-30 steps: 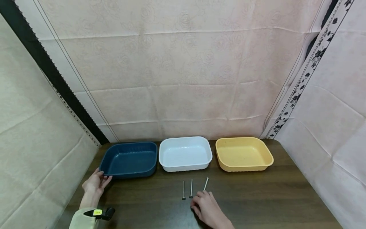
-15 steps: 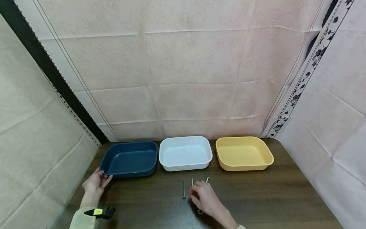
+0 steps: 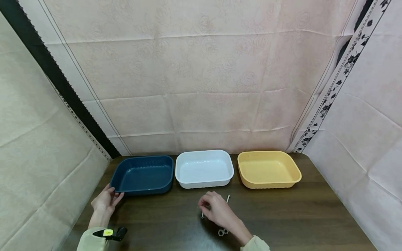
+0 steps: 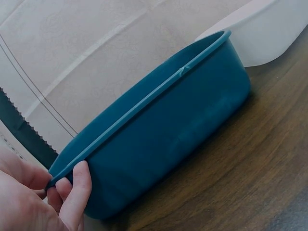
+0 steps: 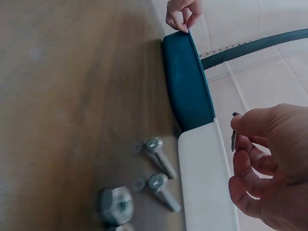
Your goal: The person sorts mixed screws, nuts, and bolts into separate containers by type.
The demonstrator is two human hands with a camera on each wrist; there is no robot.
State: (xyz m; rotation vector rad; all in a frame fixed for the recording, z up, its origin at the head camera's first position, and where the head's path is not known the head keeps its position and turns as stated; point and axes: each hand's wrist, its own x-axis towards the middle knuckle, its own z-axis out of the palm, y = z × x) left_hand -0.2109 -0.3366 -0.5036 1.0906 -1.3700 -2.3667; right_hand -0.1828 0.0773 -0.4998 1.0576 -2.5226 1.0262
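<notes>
- My left hand (image 3: 105, 203) is bare, with short, plain nails.
- My right hand (image 3: 216, 209) is bare too.
- Pale cream sleeves cover both my forearms.
- A black clip with a yellow tag sits on my left cuff.

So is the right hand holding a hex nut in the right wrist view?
No, the right hand pinches a small dark threaded screw between its fingers, while the grey metal hex nut lies on the brown wooden table.

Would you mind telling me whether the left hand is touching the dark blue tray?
Touching. The left wrist view shows the left hand with its fingers on the corner rim of the dark blue tray; the head view agrees.
</notes>
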